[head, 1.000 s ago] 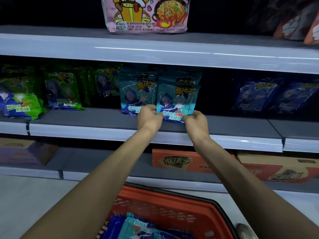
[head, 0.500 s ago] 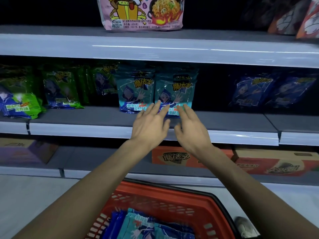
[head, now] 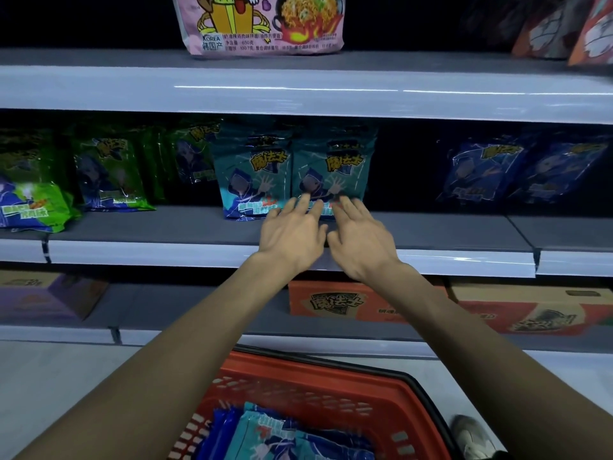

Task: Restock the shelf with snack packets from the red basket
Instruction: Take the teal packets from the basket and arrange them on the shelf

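Both hands are empty, fingers straight and spread. The left hand (head: 292, 237) and right hand (head: 360, 240) hover side by side at the foot of the teal packet (head: 331, 167), which stands on the middle shelf (head: 166, 227) just beside its twin. The risk, as I judge it, is that the packet balances on its bottom edge (it is a soft bag), so a careless brush from the fingertips could tip it forward off the shelf. Its long axis runs upright — printed face toward the aisle, top seam up. More packets (head: 265, 433) lie in the red basket (head: 331, 370) below.
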